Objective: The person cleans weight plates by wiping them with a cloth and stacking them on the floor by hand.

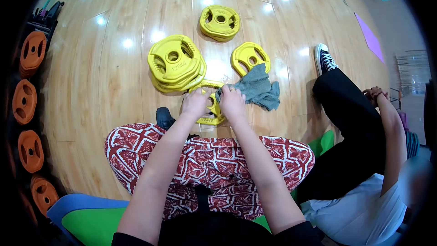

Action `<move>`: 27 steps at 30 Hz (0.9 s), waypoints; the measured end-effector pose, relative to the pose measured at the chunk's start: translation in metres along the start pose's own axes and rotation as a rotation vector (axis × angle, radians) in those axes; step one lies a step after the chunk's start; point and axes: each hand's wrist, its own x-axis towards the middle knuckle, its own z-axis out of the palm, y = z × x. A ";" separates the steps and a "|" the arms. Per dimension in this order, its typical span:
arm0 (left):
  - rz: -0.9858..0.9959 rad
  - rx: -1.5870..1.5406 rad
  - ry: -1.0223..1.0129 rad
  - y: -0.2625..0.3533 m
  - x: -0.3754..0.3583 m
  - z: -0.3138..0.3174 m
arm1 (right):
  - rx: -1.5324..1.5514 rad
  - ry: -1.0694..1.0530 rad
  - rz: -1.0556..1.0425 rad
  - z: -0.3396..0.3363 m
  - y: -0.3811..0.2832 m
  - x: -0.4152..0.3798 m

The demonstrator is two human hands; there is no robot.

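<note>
Head view, left to right. Stack of yellow plates [176, 64]: set aside on the floor. Left hand [195, 102]: fingers closed on the rim of the yellow weight plate [210, 117], tilted before the knees. Right hand [232, 100]: gripping the grey cloth [257, 89] against that plate; wiping judged under way. Single plates [249, 57] lie beyond.

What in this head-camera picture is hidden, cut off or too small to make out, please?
- Yellow plate under the hands: mostly covered by left hand and right hand.
- Lower plates of the yellow stack: hidden by the top plate.
- Orange plates: darkened at the left edge.
- Neighbouring person: cut off at the right.
</note>
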 end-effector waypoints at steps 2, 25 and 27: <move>-0.034 0.007 -0.041 0.003 -0.002 -0.008 | -0.064 0.013 -0.051 -0.001 -0.003 -0.008; -0.038 -0.010 -0.045 0.000 0.002 0.005 | -0.045 0.013 0.122 0.010 -0.009 0.015; -0.019 -0.029 0.037 -0.001 0.000 0.009 | -0.057 0.024 0.084 0.014 -0.004 0.016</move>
